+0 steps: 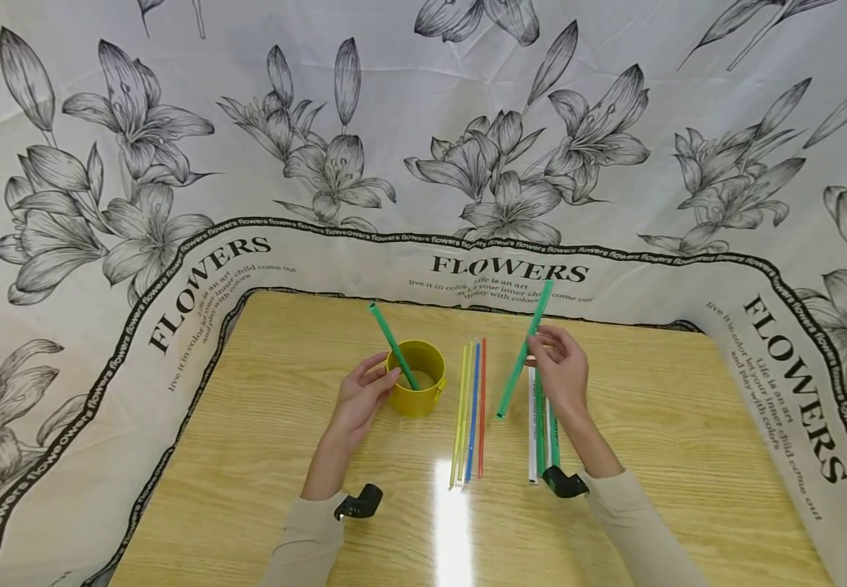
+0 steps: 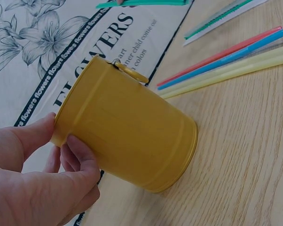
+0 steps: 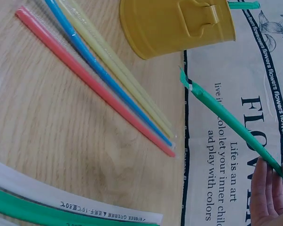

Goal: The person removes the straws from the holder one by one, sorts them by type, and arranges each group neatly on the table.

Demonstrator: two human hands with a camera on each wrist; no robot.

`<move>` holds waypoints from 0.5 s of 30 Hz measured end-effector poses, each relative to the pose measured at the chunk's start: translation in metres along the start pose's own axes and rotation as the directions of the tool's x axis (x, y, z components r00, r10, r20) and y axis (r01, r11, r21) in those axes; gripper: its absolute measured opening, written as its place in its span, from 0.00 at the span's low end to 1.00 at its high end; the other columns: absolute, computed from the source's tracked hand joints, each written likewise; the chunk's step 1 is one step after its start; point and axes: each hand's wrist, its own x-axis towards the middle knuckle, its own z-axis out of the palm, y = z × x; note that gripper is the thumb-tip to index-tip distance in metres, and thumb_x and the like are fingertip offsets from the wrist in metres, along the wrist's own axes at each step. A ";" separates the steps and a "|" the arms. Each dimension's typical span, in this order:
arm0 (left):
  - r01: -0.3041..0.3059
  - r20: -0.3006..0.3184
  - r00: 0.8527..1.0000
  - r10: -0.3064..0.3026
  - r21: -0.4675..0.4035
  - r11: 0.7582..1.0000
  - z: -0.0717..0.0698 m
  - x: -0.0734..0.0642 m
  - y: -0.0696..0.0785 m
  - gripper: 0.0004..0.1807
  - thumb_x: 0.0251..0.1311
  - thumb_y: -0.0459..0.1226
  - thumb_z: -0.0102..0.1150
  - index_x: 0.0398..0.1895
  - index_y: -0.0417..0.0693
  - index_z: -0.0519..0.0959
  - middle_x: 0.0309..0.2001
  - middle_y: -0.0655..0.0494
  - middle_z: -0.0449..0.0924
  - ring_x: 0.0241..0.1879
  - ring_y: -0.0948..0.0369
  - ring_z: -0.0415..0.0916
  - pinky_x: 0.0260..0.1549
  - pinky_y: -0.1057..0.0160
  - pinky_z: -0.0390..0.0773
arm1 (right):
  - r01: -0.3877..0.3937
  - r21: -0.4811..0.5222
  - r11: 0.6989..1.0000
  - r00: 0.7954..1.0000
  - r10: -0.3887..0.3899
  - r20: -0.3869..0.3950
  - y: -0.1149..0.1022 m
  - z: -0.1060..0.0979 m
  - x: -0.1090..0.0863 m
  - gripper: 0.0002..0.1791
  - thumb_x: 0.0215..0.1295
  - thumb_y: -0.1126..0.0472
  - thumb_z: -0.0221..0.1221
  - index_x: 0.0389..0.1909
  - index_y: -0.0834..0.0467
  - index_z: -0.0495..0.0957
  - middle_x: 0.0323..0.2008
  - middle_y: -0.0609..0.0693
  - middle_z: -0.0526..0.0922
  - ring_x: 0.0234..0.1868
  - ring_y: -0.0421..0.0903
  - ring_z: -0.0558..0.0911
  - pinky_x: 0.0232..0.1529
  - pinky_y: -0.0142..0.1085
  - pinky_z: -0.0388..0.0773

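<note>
A small yellow metal bucket (image 1: pixel 414 405) stands on the table, with a green wrapped straw (image 1: pixel 390 334) leaning out over its far left rim. My left hand (image 1: pixel 355 401) holds the bucket's left side near the rim, thumb and fingers pinching it in the left wrist view. Right of the bucket, my right hand (image 1: pixel 564 368) pinches another green wrapped straw (image 1: pixel 514 381), slanted in the air. Its lower end points toward the bucket in the right wrist view (image 3: pixel 231 121). A small ring handle (image 2: pixel 132 73) shows on the bucket's side.
Between bucket and right hand lie yellow straws (image 1: pixel 460 416), a blue straw (image 1: pixel 474 416) and a red straw (image 1: pixel 483 416), side by side. Below the right hand lie white (image 1: pixel 532 436) and green wrapped straws (image 1: pixel 540 444). A flower-printed cloth (image 1: pixel 350 269) borders the table's back and sides.
</note>
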 end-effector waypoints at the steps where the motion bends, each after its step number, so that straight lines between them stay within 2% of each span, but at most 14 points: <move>1: 0.000 0.004 1.000 0.000 0.000 1.000 0.000 0.000 0.000 0.25 0.68 0.28 0.64 0.68 0.41 0.73 0.45 0.52 0.73 0.40 0.64 0.76 0.45 0.68 0.79 | -0.003 -0.005 1.000 1.000 0.003 -0.009 0.005 -0.002 0.000 0.19 0.74 0.66 0.60 0.61 0.71 0.75 0.46 0.59 0.80 0.35 0.36 0.84 0.40 0.35 0.86; 11: 0.007 0.019 1.000 -0.007 -0.004 1.000 -0.001 0.000 0.001 0.26 0.68 0.28 0.64 0.69 0.41 0.72 0.45 0.52 0.72 0.41 0.64 0.76 0.52 0.64 0.79 | -0.066 -0.057 0.996 0.997 0.063 -0.053 0.034 -0.021 -0.005 0.19 0.73 0.63 0.62 0.61 0.68 0.77 0.43 0.48 0.82 0.36 0.36 0.84 0.38 0.30 0.84; 15: 0.011 0.017 1.000 -0.011 -0.002 1.000 -0.001 -0.001 0.002 0.26 0.68 0.28 0.64 0.69 0.41 0.72 0.46 0.51 0.72 0.40 0.64 0.76 0.53 0.63 0.79 | -0.091 -0.077 0.993 0.995 0.087 -0.057 0.041 -0.028 -0.009 0.20 0.74 0.62 0.62 0.62 0.66 0.78 0.44 0.48 0.82 0.37 0.36 0.84 0.38 0.29 0.84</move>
